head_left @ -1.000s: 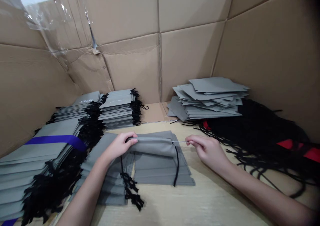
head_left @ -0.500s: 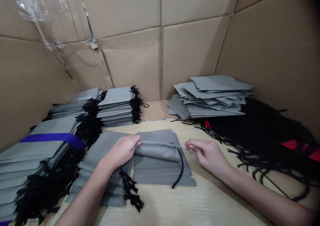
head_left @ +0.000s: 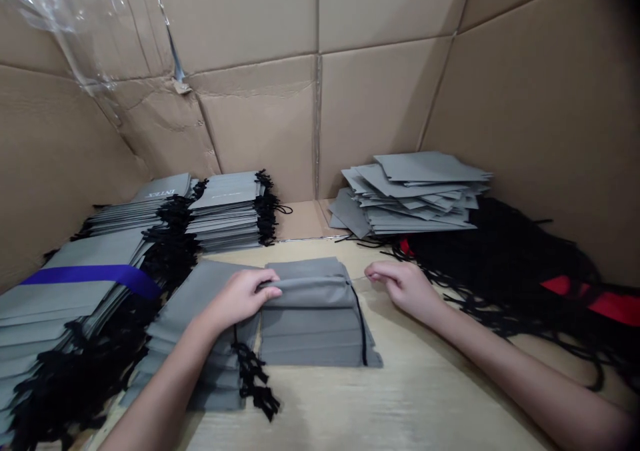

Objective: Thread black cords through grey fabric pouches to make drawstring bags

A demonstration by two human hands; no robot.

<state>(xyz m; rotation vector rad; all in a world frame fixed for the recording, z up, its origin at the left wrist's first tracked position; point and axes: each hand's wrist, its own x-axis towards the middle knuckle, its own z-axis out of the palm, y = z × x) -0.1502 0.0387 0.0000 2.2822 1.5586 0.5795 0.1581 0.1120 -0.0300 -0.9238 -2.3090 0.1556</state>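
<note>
My left hand pinches the left end of a folded grey fabric pouch, thumb in front of its edge. The pouch rests across a fanned stack of grey pouches. My right hand is closed on a thin pale wire, which reaches to the pouch's right end. From that same end a black cord hangs down over the stack. Left of it, partly under my left forearm, lie more grey pouches with knotted black cords.
Stacks of corded grey pouches stand at the back left; a purple band crosses one. At the back right sits a pile of grey pouches beside a heap of black cords with red ties. Cardboard walls surround the tabletop.
The pouch's top lies flatter, and its black cord hangs straighter with its end further right. My left thumb has come down into view. My right hand has risen slightly with the wire.
</note>
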